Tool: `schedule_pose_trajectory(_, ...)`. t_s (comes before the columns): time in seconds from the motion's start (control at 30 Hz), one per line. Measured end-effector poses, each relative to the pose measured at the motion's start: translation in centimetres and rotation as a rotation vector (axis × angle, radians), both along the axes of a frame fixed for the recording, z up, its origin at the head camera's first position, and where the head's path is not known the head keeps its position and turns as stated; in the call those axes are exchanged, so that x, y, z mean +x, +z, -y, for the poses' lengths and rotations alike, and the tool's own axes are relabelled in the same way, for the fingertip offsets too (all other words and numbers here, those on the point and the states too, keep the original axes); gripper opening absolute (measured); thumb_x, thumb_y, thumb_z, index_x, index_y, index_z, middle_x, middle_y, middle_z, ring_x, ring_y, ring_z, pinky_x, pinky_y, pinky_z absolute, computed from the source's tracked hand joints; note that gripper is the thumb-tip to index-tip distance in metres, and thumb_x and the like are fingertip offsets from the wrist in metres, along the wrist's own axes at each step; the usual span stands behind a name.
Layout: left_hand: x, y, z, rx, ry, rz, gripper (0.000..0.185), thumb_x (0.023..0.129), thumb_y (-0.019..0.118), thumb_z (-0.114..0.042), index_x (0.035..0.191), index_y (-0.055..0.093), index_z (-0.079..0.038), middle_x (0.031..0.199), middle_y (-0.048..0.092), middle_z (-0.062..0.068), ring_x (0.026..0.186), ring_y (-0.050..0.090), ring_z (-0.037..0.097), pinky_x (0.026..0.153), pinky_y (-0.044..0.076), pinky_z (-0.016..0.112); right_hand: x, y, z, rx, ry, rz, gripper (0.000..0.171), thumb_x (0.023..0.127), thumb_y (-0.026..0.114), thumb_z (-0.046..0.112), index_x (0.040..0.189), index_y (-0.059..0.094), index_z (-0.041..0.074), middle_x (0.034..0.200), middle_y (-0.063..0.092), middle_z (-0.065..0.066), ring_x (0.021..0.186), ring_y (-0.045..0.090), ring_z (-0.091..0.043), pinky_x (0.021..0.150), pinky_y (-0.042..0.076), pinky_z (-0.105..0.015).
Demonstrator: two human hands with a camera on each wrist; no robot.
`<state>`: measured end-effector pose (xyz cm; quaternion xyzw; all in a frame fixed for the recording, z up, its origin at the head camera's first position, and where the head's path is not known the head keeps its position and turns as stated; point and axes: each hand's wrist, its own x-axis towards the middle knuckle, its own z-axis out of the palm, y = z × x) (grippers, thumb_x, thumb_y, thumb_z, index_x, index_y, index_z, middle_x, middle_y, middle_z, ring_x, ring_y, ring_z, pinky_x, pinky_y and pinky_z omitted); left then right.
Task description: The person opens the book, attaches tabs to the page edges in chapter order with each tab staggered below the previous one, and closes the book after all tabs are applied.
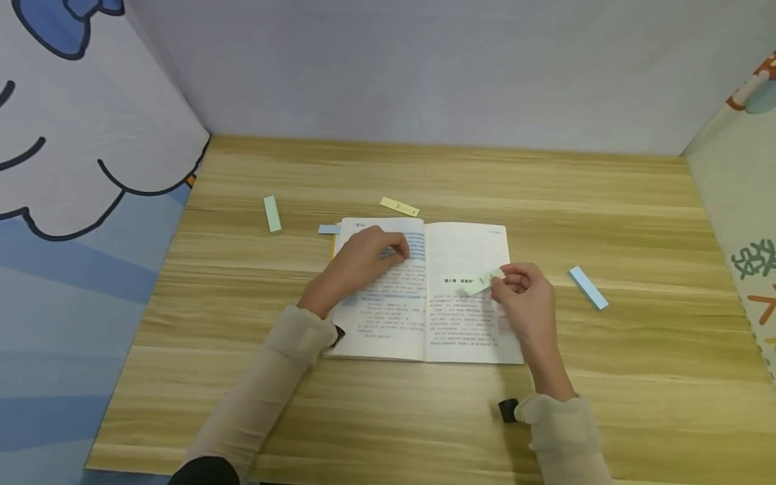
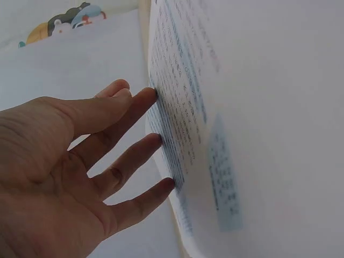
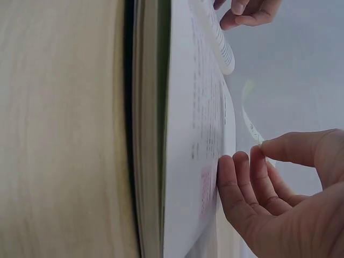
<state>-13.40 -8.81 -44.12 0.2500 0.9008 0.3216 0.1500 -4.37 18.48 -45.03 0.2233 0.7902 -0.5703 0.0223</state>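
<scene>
An open book (image 1: 463,244) lies on the table, its left page marked with blue highlighting (image 2: 226,183). Over the left page is my left hand (image 1: 360,264); the left wrist view shows its spread fingertips (image 2: 167,184) right at the paper, with nothing held. My right hand (image 1: 529,303) pinches one end of a pale green sticky strip (image 1: 480,283) between thumb and index finger. The strip's free end stretches left above the right page, near the bold heading. In the right wrist view, this strip (image 3: 248,115) curves away from the fingertips, and the other fingers are beside the page.
A blue tab (image 1: 328,229) sticks out from the book's left edge. On the wooden table (image 1: 642,222) lie a green strip (image 1: 272,214) at the left, a yellow strip (image 1: 399,206) behind the book and a blue strip (image 1: 588,288) at the right. A pale wall (image 1: 424,74) stands behind.
</scene>
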Motion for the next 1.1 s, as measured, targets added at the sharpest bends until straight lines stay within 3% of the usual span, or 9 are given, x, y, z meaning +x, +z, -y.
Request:
schedule_pose_trajectory(0.1, -0.2, -0.1, -0.2, -0.020, -0.046, -0.009, 0.009, 0.100, 0.070, -0.012, 0.107, 0.076, -0.015, 0.113, 0.075, -0.001, 0.112, 0.061, 0.020, 0.107, 0.045, 0.040, 0.3, 0.1, -0.2, 0.003, -0.007, -0.006, 0.030, 0.098, 0.068, 0.007, 0.127, 0.067, 0.000, 0.098, 0.063, -0.005, 0.076, 0.066, -0.006, 0.071, 0.059, -0.016)
schedule_pose_trajectory(0.33, -0.4, 0.0, -1.2, -0.167, -0.100, -0.008, 0.017, 0.098, 0.074, -0.016, 0.114, 0.073, -0.020, 0.116, 0.066, 0.001, 0.110, 0.046, 0.025, 0.098, 0.045, 0.038, 0.9, -0.3, -0.9, -0.015, -0.019, -0.041, 0.024, 0.101, 0.067, 0.010, 0.121, 0.071, -0.003, 0.096, 0.067, -0.004, 0.076, 0.067, -0.006, 0.073, 0.060, -0.017)
schedule_pose_trajectory(0.73, -0.7, 0.6, -1.9, -0.328, -0.240, -0.178, 0.036, 0.096, 0.075, -0.023, 0.130, 0.063, -0.026, 0.125, 0.053, 0.002, 0.127, 0.042, 0.027, 0.093, 0.047, 0.047, 1.0, -0.4, -1.5, -0.045, -0.060, -0.014, 0.026, 0.101, 0.062, 0.004, 0.124, 0.059, -0.007, 0.095, 0.058, -0.002, 0.075, 0.068, -0.003, 0.072, 0.061, -0.018)
schedule_pose_trajectory(1.1, -1.4, 0.5, -2.0, -0.360, -0.333, -0.285, 0.051, 0.094, 0.077, -0.025, 0.142, 0.061, -0.027, 0.124, 0.053, 0.003, 0.115, 0.044, 0.024, 0.090, 0.044, 0.040, 1.0, -0.5, -1.8, -0.040, -0.073, -0.032, 0.027, 0.100, 0.060, 0.004, 0.126, 0.064, -0.001, 0.094, 0.055, 0.000, 0.076, 0.067, -0.004, 0.070, 0.061, -0.017)
